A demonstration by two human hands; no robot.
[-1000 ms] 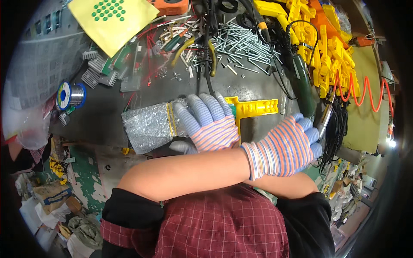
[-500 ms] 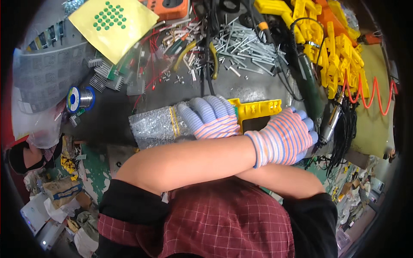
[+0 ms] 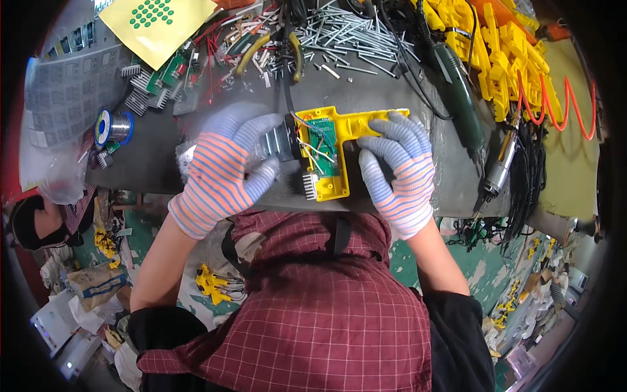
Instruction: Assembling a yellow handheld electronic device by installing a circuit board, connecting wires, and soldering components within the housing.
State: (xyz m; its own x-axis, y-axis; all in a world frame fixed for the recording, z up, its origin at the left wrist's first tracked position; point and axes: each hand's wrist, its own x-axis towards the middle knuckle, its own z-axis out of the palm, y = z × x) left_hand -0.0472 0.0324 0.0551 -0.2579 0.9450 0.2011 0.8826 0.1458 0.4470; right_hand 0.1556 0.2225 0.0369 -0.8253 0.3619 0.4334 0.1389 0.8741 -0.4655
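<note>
A yellow plastic tool housing [image 3: 339, 189] lies open side up before me. In it sits a green circuit board [image 3: 324, 145] with white and dark wires. A finned metal heat sink [image 3: 309, 187] is at its lower left corner. My right hand [image 3: 403, 171], in a striped knit glove, has its fingers over the housing's handle, thumb apart below. My left hand [image 3: 222, 166], gloved alike and partly blurred, is left of the housing, fingers and thumb apart. Beside its fingertips is a dark, silver-striped piece [image 3: 278, 142]; contact is unclear. Bubble wrap [image 3: 185, 158] shows behind this hand.
Long screws [image 3: 356, 36], yellow-handled pliers [image 3: 251, 55] and a black cable [image 3: 287, 72] lie at the back. A solder spool [image 3: 114, 127] stands left. Right are a dark green power tool [image 3: 460, 98], a silver screwdriver [image 3: 503, 166] on a red coiled hose, and yellow housings [image 3: 509, 72].
My crossed arms have come apart. My left hand went from the right side to the left; my right hand went from the bubble wrap to the yellow handle. The circuit board now shows.
</note>
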